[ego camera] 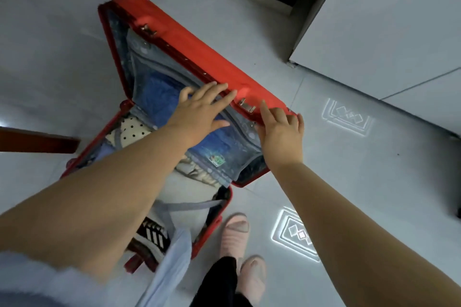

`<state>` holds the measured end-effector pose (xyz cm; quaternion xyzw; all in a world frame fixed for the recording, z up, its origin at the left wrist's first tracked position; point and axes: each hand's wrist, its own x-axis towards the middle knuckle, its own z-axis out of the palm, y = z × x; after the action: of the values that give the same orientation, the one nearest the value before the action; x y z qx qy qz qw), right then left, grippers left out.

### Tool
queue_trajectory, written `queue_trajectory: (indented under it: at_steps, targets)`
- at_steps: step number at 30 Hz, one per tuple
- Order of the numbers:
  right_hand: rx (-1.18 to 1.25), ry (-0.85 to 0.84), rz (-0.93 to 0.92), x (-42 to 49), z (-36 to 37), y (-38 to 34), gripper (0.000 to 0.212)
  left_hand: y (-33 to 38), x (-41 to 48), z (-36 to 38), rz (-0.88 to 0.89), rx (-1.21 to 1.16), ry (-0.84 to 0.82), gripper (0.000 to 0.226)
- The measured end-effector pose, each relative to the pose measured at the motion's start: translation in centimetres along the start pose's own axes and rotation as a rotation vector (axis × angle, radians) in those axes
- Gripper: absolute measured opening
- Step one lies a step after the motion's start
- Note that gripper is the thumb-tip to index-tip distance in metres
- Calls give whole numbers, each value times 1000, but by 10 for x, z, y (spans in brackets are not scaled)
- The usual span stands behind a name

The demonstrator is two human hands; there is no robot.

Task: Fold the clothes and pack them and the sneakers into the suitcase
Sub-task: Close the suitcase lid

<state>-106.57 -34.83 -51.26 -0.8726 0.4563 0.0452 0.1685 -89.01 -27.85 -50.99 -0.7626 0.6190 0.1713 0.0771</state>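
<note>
A red suitcase (189,45) lies open on the floor with its lid half raised. Under the lid's zipped mesh divider shows blue clothing (154,90). The lower half holds a polka-dot garment (134,127), other folded clothes and a red, black and white sneaker (152,234). My left hand (202,109) lies with straight fingers on the mesh divider at the lid's rim. My right hand (279,129) holds the lid's edge beside a metal latch (245,104), fingers curled over the rim.
Dark wooden furniture legs (37,142) stand left of and behind the case. A white cabinet (374,20) fills the upper right. My feet in pink slippers (234,234) stand by the case's near corner. Grey tiled floor lies all around.
</note>
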Motion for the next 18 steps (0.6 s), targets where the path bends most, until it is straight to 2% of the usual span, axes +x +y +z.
queue_trajectory:
  at_steps: [7, 18]
  targets:
    - [-27, -52, 113, -60, -7, -55, 43, -9, -77, 3, 3, 1, -1, 67]
    - [121, 42, 240, -124, 18, -115, 42, -49, -146, 15, 162, 86, -4, 64]
